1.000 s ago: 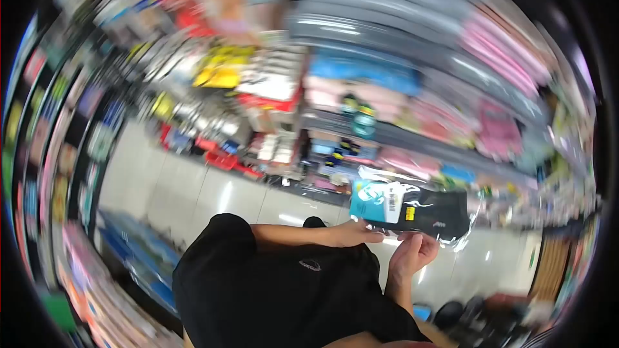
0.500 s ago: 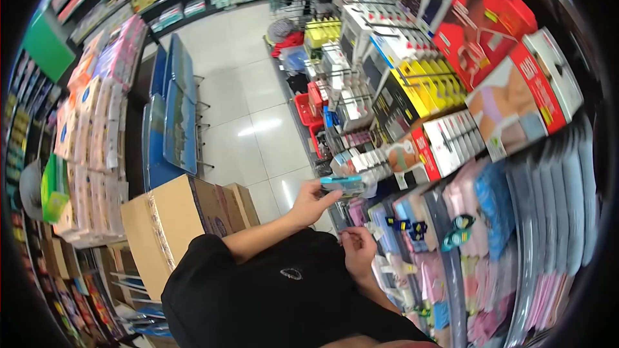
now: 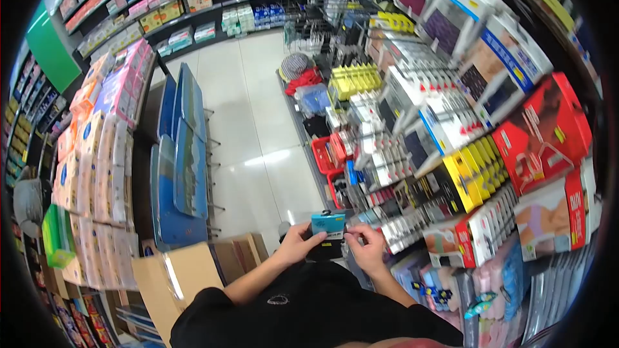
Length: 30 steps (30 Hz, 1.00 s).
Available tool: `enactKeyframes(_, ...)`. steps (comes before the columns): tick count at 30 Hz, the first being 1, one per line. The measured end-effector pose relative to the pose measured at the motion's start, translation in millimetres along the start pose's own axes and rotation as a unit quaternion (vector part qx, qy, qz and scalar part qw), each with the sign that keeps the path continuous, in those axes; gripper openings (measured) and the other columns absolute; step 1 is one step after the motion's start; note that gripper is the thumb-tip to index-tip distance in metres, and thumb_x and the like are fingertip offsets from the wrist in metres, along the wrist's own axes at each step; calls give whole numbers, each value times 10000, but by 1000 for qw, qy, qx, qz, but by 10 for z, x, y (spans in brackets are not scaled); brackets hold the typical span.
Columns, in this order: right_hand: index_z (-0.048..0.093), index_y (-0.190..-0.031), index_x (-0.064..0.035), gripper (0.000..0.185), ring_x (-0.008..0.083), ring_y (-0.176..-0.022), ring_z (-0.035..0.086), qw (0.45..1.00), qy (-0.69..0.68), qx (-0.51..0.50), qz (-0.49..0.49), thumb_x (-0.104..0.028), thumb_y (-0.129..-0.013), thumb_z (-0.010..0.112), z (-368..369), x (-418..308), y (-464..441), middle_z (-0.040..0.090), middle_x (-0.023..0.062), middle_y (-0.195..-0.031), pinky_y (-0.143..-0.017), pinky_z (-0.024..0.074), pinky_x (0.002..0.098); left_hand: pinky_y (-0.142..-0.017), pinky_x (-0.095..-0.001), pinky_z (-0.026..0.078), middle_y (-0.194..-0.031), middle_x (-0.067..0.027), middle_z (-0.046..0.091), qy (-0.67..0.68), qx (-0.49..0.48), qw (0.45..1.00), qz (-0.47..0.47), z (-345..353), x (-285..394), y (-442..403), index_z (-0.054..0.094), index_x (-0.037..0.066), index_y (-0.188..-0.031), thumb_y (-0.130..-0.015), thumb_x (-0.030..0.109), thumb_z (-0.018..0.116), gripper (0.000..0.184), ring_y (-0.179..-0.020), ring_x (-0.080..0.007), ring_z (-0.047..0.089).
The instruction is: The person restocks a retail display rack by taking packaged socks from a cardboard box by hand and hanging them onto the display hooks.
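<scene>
In front of my chest is a flat retail package [image 3: 329,224] with a teal top, a pale printed band, a dark lower part and a small black hanger at its top edge. What it contains does not show. My left hand [image 3: 298,243] is closed on its left side, thumb lying across the front. At the right edge, my right hand [image 3: 366,246] is closed, with thumb and fingertips pinched against the package. The lower part of the package merges with my black shirt.
Racks of boxed underwear [image 3: 474,174] rise on my right above hanging bagged garments [image 3: 445,283]. To my left stand a cardboard box [image 3: 187,277], blue folding panels [image 3: 187,174] and stacked tissue packs [image 3: 97,187]. A tiled aisle [image 3: 245,116] runs ahead towards shelves. Red baskets [image 3: 327,156] sit beside the rack.
The package has come away from the rack to in front of my chest and turned its face towards me. My right hand has risen to its edge. The view has shifted.
</scene>
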State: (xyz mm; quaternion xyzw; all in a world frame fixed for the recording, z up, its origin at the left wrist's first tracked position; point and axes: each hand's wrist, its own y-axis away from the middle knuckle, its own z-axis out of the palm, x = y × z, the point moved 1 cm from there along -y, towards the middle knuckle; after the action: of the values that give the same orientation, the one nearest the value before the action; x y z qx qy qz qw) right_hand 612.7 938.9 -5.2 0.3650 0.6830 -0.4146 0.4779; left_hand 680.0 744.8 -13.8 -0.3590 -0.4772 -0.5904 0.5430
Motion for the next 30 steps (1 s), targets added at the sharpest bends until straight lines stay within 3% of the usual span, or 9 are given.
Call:
enactKeyframes(5,647,-861,7,90,86,-684,518,999,-30,-25,10,25,-802,712,943,-133,-989,583,25,-763,-632,415,235,-880,-297,497,-1051,-46,682,23,70,997,10,-922,533,-351,634,-12,-1142,-893,98,696,279,-967,-112,615)
enactKeyframes(9,652,-842,-4,74,98,-630,506,995,-42,-77,-47,18,-797,706,1480,-283,-1647,589,32,-740,-589,408,239,-897,-307,500,-1072,-65,688,55,93,994,10,-1608,824,-658,631,3,-1151,-881,102,712,299,-974,-136,632)
enactKeyframes(12,635,-827,-2,58,89,-640,528,996,-17,-90,2,-31,-833,685,1752,-247,-1986,590,51,-724,-590,429,249,-898,-311,503,-1079,-58,683,41,114,992,-31,-1901,1107,-858,629,7,-1161,-875,114,721,320,-982,-129,626)
enactKeyframes(13,622,-826,-17,84,65,-643,511,997,30,-75,-1,-70,-858,678,1820,-251,-2085,582,13,-715,-578,415,239,-892,-303,498,-1074,-53,679,20,123,992,-33,-1959,1213,-924,616,-1,-1174,-888,139,711,333,-978,-125,619)
enactKeyframes(15,605,-838,-46,111,3,-620,454,991,-63,-86,80,-117,-906,658,1964,-112,-2285,538,-55,-686,-545,368,210,-861,-284,492,-1058,-51,671,-10,107,994,3,-2166,1236,-1089,599,-22,-1166,-918,159,673,316,-949,-109,603)
enactKeyframes(19,575,-883,-40,104,33,-566,476,961,-222,-66,153,-108,-940,629,2281,81,-2779,546,-37,-678,-521,379,212,-830,-260,509,-1038,-92,676,56,134,989,28,-2475,1326,-1308,556,-42,-1166,-910,67,658,296,-966,-130,633)
enactKeyframes(25,585,-946,-35,73,50,-655,517,965,-189,-117,142,-79,-916,635,2778,384,-3555,566,-22,-755,-623,424,207,-714,-229,509,-963,-61,679,-25,203,978,38,-3088,1140,-1751,572,-33,-1091,-911,36,647,207,-859,-84,635)
enactKeyframes(27,612,-919,-30,82,26,-692,512,959,-210,-125,142,-40,-871,678,2960,393,-3888,556,-45,-769,-631,420,196,-736,-229,502,-959,-48,666,-138,214,967,-26,-3376,1174,-1960,575,-36,-1087,-915,24,641,194,-875,-73,618)
enactKeyframes(30,611,-870,-25,85,13,-699,492,946,-217,-195,143,-49,-870,692,3158,448,-4475,548,-47,-768,-622,396,182,-792,-236,498,-992,-56,666,-102,214,971,-3,-3623,1509,-2352,579,-43,-1089,-920,10,627,183,-923,-86,616)
